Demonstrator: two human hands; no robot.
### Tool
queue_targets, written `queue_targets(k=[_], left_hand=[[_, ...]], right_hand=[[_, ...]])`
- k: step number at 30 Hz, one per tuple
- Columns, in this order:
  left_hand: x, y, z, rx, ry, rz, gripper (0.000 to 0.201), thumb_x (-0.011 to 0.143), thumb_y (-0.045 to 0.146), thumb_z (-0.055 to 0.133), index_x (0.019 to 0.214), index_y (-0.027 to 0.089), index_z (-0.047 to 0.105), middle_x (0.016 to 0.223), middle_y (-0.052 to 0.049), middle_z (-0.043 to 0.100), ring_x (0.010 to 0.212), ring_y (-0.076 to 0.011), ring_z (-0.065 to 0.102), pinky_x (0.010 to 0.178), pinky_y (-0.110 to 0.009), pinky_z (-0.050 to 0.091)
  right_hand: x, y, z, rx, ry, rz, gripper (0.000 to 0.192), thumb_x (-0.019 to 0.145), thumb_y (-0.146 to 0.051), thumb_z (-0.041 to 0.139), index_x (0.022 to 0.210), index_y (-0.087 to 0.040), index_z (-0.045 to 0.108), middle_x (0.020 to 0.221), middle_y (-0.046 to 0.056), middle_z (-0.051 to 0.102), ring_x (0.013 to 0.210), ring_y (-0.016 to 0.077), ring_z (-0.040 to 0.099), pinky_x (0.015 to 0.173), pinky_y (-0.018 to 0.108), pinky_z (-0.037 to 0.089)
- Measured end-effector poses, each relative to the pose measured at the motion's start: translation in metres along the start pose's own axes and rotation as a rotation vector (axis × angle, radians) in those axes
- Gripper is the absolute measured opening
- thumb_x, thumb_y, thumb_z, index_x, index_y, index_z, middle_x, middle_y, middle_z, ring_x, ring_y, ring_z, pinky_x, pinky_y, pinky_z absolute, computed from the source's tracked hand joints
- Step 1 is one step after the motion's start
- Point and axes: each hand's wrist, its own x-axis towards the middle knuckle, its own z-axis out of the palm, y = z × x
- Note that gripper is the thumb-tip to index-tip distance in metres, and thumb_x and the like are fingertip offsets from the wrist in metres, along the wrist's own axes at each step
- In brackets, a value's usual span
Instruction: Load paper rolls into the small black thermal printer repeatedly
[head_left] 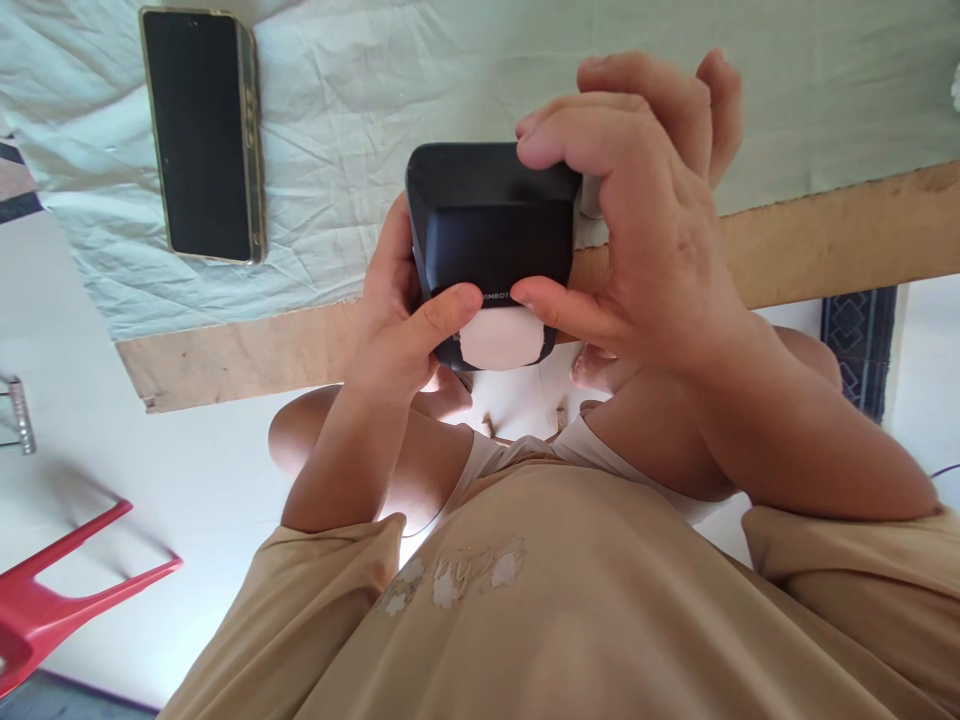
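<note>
A table [825, 240] with a bare wooden edge fills the upper view, covered by a creased pale cloth [420, 90]. A person in a tan shirt [540, 620] leans over it. Both hands clasp a small black device [491, 225] held above the table edge. The right hand [645, 220] wraps its top and side, fingers pressed on it. The left hand [401, 320] grips it from below, thumb on the front. A white label [501, 338] sticks out beneath. A dark phone [202, 135] lies on the cloth, well apart. A red chair [67, 590] stands lower left.
</note>
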Motion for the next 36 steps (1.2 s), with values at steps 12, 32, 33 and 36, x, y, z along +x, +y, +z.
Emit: queue_targets(k=[12, 32, 33, 36], left_hand=[[0.004, -0.017, -0.011, 0.022, 0.031, -0.013, 0.074, 0.069, 0.053, 0.09, 0.135, 0.039, 0.061, 0.132, -0.003, 0.077, 0.116, -0.0267, 0.078, 0.087, -0.035, 0.068], [0.012, 0.015, 0.015, -0.192, 0.136, -0.042, 0.04, 0.09, 0.054, 0.075, 0.118, 0.026, 0.073, 0.109, 0.004, 0.081, 0.098, -0.0149, 0.069, 0.114, -0.032, 0.057], [0.011, 0.022, 0.02, -0.181, 0.119, -0.052, 0.037, 0.092, 0.052, 0.073, 0.117, 0.025, 0.073, 0.109, 0.004, 0.081, 0.097, -0.0144, 0.07, 0.114, -0.031, 0.057], [0.007, 0.036, 0.031, -0.181, 0.104, -0.076, 0.031, 0.097, 0.048, 0.068, 0.112, 0.023, 0.076, 0.111, 0.002, 0.081, 0.1, -0.0141, 0.072, 0.119, -0.033, 0.056]], right_hand=[[0.001, 0.003, 0.003, 0.002, 0.013, -0.03, 0.066, 0.1, -0.077, 0.021, 0.141, -0.031, 0.047, 0.136, 0.005, 0.063, 0.148, 0.0208, 0.055, 0.134, 0.065, 0.033], [0.004, 0.026, 0.01, -0.048, 0.16, -0.226, 0.06, 0.104, -0.066, 0.028, 0.139, -0.024, 0.054, 0.145, -0.005, 0.065, 0.143, 0.0113, 0.06, 0.117, 0.031, 0.042], [0.004, 0.026, 0.006, -0.05, 0.134, -0.244, 0.061, 0.104, -0.066, 0.029, 0.141, -0.025, 0.053, 0.147, -0.005, 0.064, 0.144, 0.0122, 0.061, 0.117, 0.032, 0.044], [0.003, 0.023, -0.005, -0.058, -0.002, -0.225, 0.069, 0.102, -0.071, 0.028, 0.151, -0.026, 0.048, 0.157, -0.001, 0.057, 0.15, 0.0165, 0.06, 0.119, 0.037, 0.049]])
